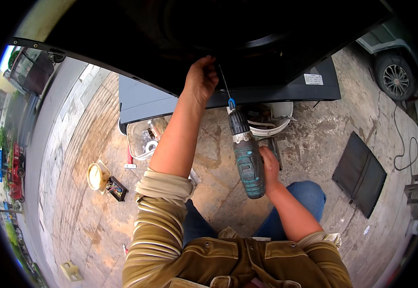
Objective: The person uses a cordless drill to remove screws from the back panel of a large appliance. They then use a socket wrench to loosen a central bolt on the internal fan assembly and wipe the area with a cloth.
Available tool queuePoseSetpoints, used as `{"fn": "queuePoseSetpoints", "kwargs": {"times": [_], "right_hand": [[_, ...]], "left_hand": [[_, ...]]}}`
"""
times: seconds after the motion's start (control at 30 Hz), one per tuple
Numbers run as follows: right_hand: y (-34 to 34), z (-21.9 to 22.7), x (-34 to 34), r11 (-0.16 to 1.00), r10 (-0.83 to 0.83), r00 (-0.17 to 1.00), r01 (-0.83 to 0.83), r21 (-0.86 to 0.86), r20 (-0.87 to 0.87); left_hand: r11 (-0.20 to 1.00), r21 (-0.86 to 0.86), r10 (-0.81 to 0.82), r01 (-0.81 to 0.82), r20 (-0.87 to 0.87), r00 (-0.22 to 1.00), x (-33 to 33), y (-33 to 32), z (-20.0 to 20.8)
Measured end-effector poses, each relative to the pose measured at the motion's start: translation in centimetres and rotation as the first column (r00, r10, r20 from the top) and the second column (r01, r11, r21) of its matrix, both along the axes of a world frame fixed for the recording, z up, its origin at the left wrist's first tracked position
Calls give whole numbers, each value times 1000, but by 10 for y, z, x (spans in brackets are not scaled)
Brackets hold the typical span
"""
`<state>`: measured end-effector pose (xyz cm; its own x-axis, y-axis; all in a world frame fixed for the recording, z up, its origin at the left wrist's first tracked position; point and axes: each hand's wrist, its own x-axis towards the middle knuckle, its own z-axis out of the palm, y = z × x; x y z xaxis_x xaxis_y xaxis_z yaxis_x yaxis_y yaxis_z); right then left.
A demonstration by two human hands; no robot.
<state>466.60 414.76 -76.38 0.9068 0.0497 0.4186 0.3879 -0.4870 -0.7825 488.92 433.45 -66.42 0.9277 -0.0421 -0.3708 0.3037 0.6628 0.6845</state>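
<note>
My right hand [270,166] is wrapped round the handle of a teal and black cordless drill [248,165]. A long thin bit [224,80] with a blue collar runs from its chuck up to the dark underside of a large black casing [137,43]. Beside the bit's upper end, my left hand [202,79] is raised against the casing with its fingers curled together. Whatever those fingers pinch, if anything, is lost in the shadow. The bit's tip is also too dark to make out.
Below the casing lies a black panel [144,98]. Near it stand a white bucket [283,117] and a clear tub [137,139] of small parts. A red-handled hammer [130,165], a bit case [117,188] and a round tub [95,176] lie leftward; a flat black panel [361,174] lies right.
</note>
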Motion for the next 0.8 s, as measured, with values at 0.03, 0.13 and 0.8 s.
{"fn": "queuePoseSetpoints", "kwargs": {"times": [0.03,0.13,0.8], "right_hand": [[-6,-7,0,1000,3,999,-2,15,-37],[-19,-23,-5,991,-14,989,34,132,-148],[-35,14,-8,201,365,904,158,967,-223]], "left_hand": [[1000,-23,13,-13,-5,1000,2,-1,1],[997,-74,30,-30,-2,1000,3,-8,-3],[987,4,-158,159,143,977,-8,-71,-29]]}}
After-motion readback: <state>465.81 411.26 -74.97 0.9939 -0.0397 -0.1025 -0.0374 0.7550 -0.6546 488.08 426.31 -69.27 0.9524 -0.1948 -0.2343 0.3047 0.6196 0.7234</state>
